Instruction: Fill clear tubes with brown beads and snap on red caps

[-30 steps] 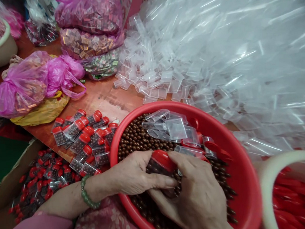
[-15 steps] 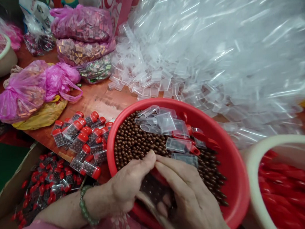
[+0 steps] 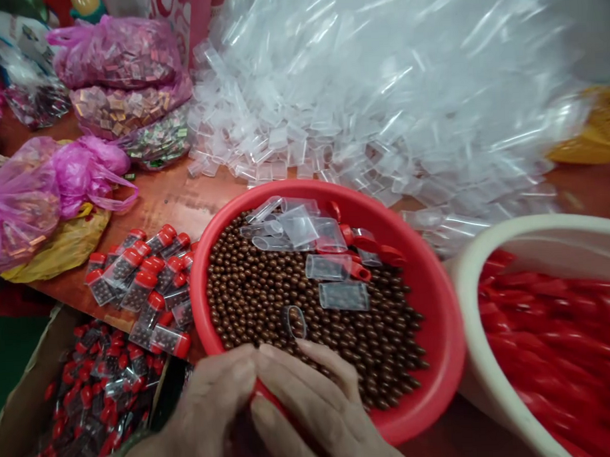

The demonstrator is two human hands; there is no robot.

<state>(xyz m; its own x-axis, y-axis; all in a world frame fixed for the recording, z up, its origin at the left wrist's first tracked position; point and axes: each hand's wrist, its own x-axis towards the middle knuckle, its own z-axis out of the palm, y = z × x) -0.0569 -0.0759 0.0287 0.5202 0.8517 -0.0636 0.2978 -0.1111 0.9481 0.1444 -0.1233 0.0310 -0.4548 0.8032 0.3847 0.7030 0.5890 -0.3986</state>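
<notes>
Red-capped tubes (image 3: 140,291) lie on the worktop (image 3: 174,201) left of your left hand (image 3: 205,398). It meets your right hand (image 3: 316,401) — fingers curled, something red (image 3: 267,392) between, can't tell if gripped. Ahead of both: red basin (image 3: 435,304), brown balls (image 3: 257,283), clear tubes (image 3: 343,296). White tub (image 3: 471,336) of red pieces (image 3: 553,333) — right of your right hand.

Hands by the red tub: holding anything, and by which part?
The left hand and right hand are closed around something red, mostly hidden; the gripped part cannot be told. Whether the right also holds the clear tube is unclear.
</notes>
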